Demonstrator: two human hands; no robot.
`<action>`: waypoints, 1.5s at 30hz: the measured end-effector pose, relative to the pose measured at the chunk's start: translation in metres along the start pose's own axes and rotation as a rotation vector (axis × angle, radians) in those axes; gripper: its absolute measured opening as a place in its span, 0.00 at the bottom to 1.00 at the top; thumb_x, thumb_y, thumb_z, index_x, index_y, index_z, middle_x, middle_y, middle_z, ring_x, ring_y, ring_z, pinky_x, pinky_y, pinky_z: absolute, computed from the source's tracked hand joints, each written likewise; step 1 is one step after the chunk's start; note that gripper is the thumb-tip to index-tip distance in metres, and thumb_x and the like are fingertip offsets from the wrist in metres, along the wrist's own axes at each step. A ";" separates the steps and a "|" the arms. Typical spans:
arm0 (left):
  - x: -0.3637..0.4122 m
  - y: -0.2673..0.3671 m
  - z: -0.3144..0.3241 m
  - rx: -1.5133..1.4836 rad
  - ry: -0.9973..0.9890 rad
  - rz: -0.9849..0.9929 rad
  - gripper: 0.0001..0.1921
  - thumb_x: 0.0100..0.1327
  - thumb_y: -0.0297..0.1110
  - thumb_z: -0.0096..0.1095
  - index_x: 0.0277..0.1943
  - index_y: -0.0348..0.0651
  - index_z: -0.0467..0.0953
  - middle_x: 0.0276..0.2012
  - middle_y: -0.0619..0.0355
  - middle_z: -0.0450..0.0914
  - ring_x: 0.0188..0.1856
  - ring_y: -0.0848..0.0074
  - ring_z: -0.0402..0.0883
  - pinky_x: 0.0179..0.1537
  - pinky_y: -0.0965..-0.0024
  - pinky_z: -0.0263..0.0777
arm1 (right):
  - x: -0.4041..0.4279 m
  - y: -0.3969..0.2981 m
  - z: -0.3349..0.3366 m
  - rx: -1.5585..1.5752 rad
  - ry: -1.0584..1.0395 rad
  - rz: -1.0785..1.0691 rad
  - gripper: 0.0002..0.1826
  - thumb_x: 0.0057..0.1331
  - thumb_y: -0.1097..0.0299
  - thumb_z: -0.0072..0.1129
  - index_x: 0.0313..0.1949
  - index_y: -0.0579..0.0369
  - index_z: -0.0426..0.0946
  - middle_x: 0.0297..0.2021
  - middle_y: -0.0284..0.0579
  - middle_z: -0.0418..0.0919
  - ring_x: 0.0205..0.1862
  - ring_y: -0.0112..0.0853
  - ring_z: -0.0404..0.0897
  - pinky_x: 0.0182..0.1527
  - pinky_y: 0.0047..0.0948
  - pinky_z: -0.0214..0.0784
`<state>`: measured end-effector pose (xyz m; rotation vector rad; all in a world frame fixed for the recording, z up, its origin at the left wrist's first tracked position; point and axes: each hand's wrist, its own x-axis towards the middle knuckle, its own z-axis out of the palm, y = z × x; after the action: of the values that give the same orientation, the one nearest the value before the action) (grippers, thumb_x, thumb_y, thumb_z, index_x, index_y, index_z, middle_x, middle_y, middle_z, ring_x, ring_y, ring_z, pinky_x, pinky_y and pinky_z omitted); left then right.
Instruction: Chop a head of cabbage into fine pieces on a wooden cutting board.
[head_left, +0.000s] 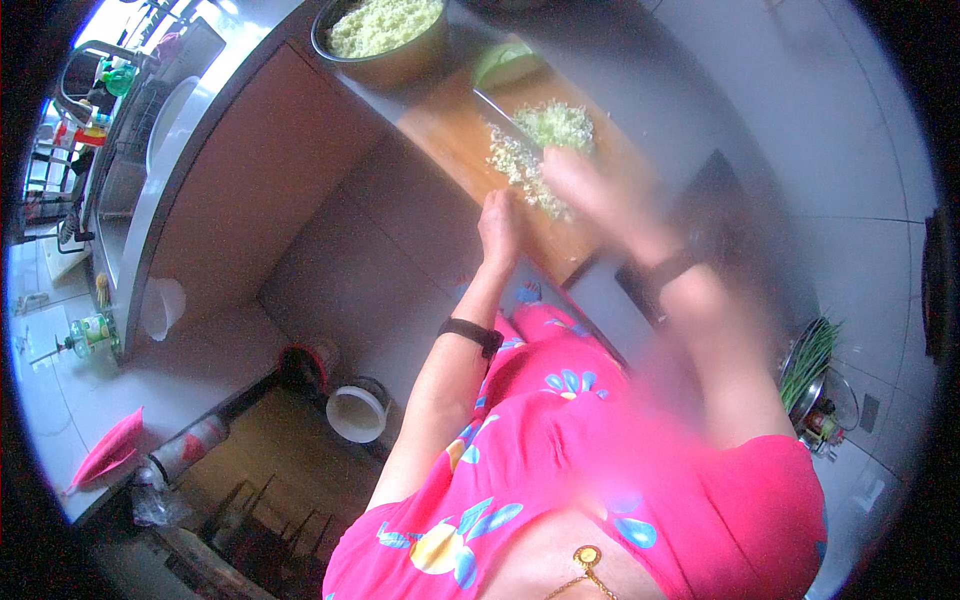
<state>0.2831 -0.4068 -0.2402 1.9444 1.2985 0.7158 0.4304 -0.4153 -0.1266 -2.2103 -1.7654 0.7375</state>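
My right hand (566, 180) is shut on the handle of a kitchen knife (495, 109). Its blade lies over a wooden cutting board (442, 142), between two heaps of finely chopped, pale green vegetable. The greener heap (559, 126) is on the far side of the blade; the paler heap (517, 161) is on the near side. At the board's near edge, my left hand (499, 225) rests with its fingers together and the thumb hidden, so its grip is unclear. Toward the board's far end sits a pale green cabbage piece (510, 66).
A large bowl (397, 64) of chopped vegetable stands beyond the board. To the left are a sink counter (217, 82) and a pump bottle (90, 334). A white bucket (356, 414) is on the lower left. Green stalks (814, 360) lie in a metal bowl at right.
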 end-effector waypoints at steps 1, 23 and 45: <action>0.001 0.007 0.003 -0.004 -0.008 0.018 0.06 0.53 0.29 0.54 0.35 0.41 0.71 0.32 0.49 0.73 0.36 0.57 0.74 0.37 0.61 0.69 | -0.010 0.003 -0.016 0.140 0.041 -0.120 0.11 0.55 0.74 0.40 0.32 0.66 0.71 0.26 0.65 0.75 0.32 0.51 0.78 0.35 0.44 0.71; 0.116 0.044 0.007 0.063 -0.461 0.459 0.15 0.48 0.20 0.48 0.41 0.37 0.71 0.37 0.44 0.73 0.39 0.55 0.74 0.39 0.59 0.69 | -0.006 -0.019 -0.062 -0.128 0.214 0.275 0.12 0.57 0.74 0.39 0.36 0.73 0.64 0.24 0.67 0.74 0.30 0.53 0.77 0.32 0.46 0.69; 0.206 -0.016 -0.014 0.109 -0.517 0.675 0.07 0.53 0.28 0.51 0.35 0.41 0.72 0.32 0.46 0.74 0.35 0.54 0.74 0.36 0.58 0.69 | 0.068 -0.079 -0.001 0.301 0.430 0.852 0.12 0.55 0.74 0.39 0.36 0.70 0.64 0.27 0.68 0.73 0.30 0.52 0.76 0.29 0.44 0.70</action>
<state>0.3354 -0.2070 -0.2298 2.4621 0.3660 0.3929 0.3744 -0.3304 -0.1060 -2.5940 -0.4448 0.5417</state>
